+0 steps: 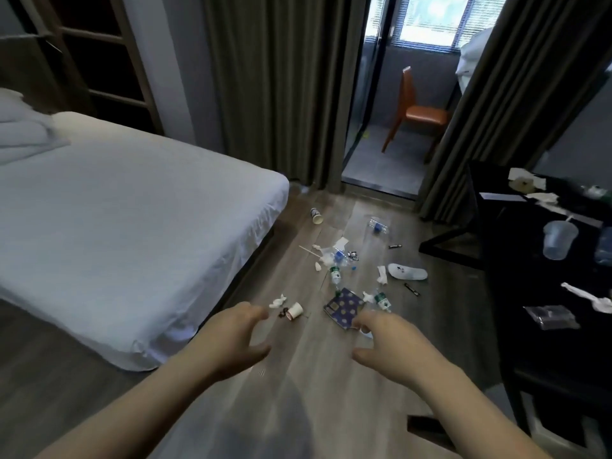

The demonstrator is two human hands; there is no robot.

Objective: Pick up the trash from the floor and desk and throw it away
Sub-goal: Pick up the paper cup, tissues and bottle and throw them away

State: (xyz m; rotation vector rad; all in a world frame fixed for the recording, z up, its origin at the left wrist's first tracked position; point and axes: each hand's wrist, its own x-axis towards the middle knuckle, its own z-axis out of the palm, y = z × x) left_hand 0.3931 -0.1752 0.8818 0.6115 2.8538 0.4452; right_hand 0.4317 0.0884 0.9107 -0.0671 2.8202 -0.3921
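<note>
Where we stand: on the wooden floor (298, 392), with the bed (132, 226) to the left and the dark bench (530, 342) to the right.
Left hand (231, 336): we see it stretched forward above the floor, fingers spread and loosely curved, gripping nothing.
Right hand (394, 342): likewise extended, fingers relaxed and empty. Its fingertips overlap the near edge of the blue patterned packet (344, 308) in our view; we cannot tell whether they touch it.
Floor trash, near group: a tipped paper cup (294, 311) and a crumpled tissue (277, 301) lie just beyond the left hand. The blue packet and a green-labelled bottle (382, 299) lie just beyond the right hand.
Floor trash, middle group: a second green-labelled bottle (335, 274), tissue scraps and small wrappers lie scattered between bed and bench.
Floor trash, far group: a printed cup (316, 216) lies on its side near the bed corner; a clear blue-capped bottle (377, 226) lies well to its right.
Slipper (407, 271): white, on the floor near the bench.
Bench trash: we note a clear plastic cup (559, 240) standing upright, a clear bag (551, 317) and crumpled paper (526, 183) at the far end.
Background: grey curtains (275, 94) and an orange chair (420, 111) beyond the doorway.
</note>
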